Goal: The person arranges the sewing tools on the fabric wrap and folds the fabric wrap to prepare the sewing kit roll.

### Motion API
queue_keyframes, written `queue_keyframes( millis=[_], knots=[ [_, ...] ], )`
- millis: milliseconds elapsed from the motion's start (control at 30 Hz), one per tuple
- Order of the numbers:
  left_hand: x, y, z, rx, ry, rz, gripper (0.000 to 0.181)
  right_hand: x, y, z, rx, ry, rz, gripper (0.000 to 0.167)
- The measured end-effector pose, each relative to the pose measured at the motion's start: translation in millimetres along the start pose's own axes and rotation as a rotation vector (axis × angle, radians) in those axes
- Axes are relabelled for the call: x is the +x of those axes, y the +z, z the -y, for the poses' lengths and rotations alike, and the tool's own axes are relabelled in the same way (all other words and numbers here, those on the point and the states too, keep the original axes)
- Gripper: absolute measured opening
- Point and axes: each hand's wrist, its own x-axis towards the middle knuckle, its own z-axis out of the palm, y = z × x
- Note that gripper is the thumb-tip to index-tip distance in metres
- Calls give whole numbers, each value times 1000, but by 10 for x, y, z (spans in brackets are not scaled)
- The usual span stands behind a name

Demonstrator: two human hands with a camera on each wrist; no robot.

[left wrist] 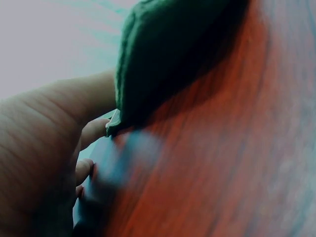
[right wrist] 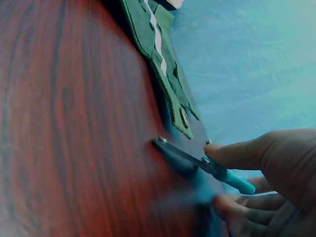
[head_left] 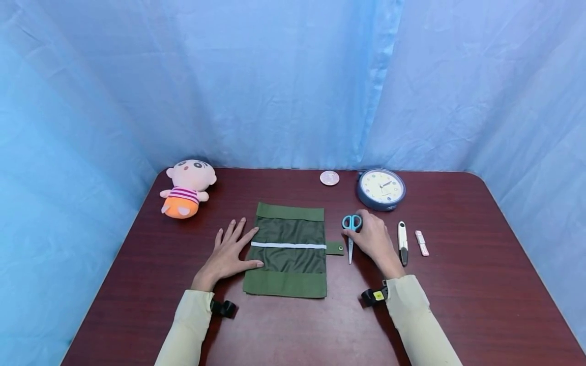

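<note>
A green fabric roll-up pouch [head_left: 293, 234] lies unfolded on the table, with a white band across its middle and a snap tab [head_left: 335, 248] on its right. My left hand [head_left: 227, 256] rests at the pouch's left edge, fingers spread, thumb and forefinger over the fabric. In the left wrist view the pouch's edge [left wrist: 148, 64] hides part of the thumb. To the right of the tab, my right hand [head_left: 373, 236] holds a pair of scissors [head_left: 350, 244] with light blue handles between thumb and fingers. The blades point toward the table's front.
Right of the right hand lie a white-and-black folding or utility knife [head_left: 402, 241] and a small pink-and-white item [head_left: 421, 243]. Behind stand a blue round clock [head_left: 381, 189] and a pale disc [head_left: 329, 178]. A plush doll [head_left: 186, 188] is at the back left.
</note>
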Motion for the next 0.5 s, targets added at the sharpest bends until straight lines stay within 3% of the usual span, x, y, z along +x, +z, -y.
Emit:
queue_keyframes(
  millis=[200,500],
  knots=[
    [9,-1,0,0,0,-5,93,17,11,17,49,37,16,59],
    [5,9,6,0,-4,-3,94,27,-11,-20,130,8,7,58]
  ],
)
